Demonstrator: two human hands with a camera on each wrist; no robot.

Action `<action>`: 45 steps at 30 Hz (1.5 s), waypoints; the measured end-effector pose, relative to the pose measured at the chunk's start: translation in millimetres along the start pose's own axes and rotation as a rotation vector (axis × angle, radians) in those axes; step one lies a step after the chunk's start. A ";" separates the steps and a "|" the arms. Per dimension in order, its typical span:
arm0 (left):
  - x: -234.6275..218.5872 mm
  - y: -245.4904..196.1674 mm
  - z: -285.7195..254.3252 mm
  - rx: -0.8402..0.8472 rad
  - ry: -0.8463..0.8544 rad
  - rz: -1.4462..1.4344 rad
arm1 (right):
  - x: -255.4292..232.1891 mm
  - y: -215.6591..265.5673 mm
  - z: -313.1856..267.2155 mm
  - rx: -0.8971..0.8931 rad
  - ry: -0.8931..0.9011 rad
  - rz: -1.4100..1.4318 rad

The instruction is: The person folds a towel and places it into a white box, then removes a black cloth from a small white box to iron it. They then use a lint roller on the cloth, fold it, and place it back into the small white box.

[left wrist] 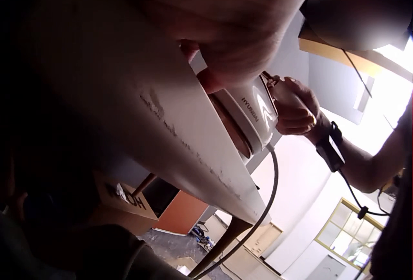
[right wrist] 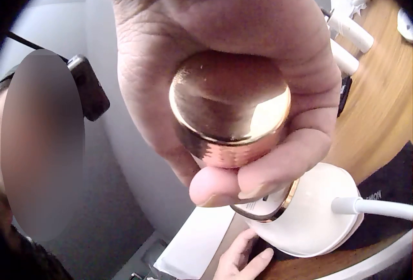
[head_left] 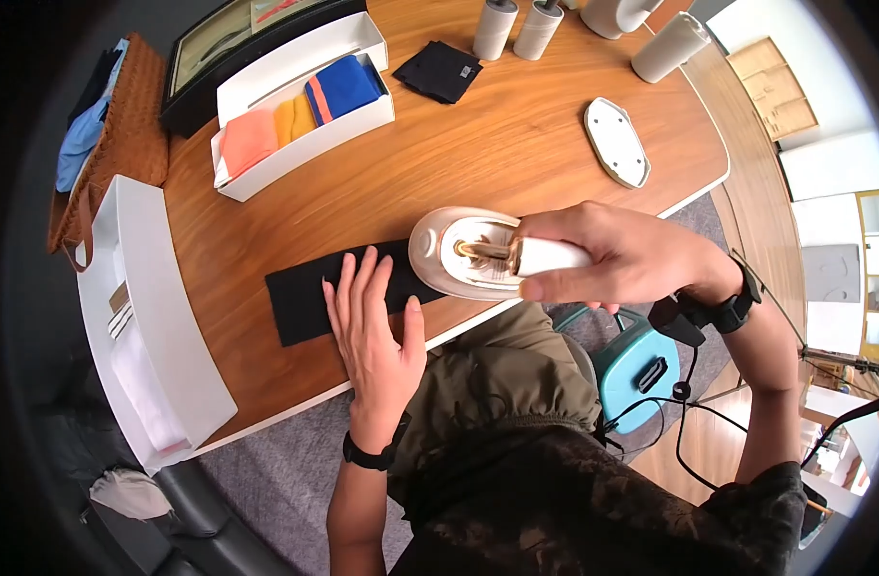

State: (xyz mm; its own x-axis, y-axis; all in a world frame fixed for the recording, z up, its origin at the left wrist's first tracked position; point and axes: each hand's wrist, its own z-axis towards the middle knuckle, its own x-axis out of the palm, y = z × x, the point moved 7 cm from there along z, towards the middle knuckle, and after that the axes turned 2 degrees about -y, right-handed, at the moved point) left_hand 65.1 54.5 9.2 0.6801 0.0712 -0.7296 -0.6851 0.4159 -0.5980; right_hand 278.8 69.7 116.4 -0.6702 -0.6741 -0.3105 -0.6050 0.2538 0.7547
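Observation:
A small white iron with gold trim (head_left: 434,274) rests over the right part of a folded black cloth (head_left: 297,302) near the table's front edge. My right hand (head_left: 626,257) grips its handle, fingers curled round it. In the right wrist view the handle's shiny gold end (right wrist: 226,102) shows within the palm, and a white cord (right wrist: 387,209) leaves the iron's body. Just left of the iron, my left hand (head_left: 372,331) lies on the cloth with fingers straight. The left wrist view shows the iron's side (left wrist: 248,115) beyond the table edge, with lettering on it.
A white box (head_left: 310,144) holds folded orange, yellow and blue cloths. Behind stand a folded black cloth (head_left: 439,72) and white rolls (head_left: 495,31). A white oval stand (head_left: 615,142) lies at right; a white bin (head_left: 185,336) is at left. A teal stool (head_left: 636,365) stands below the table.

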 end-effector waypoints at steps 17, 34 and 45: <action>14.0 -3.3 1.3 -0.043 0.213 0.242 | -8.6 -27.5 9.8 0.200 -0.053 0.052; 20.0 -5.7 1.9 -0.019 0.230 0.345 | -19.2 -45.2 -7.1 0.230 -0.116 0.083; 20.0 -7.9 4.0 -0.025 0.212 0.330 | -21.9 -54.1 -21.4 0.189 -0.124 0.060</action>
State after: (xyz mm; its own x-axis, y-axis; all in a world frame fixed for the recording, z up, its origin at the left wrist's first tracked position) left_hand 85.2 56.3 0.7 0.3548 0.0075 -0.9349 -0.8660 0.3797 -0.3256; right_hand 335.4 55.9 94.8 -0.7477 -0.5668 -0.3460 -0.6248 0.4242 0.6555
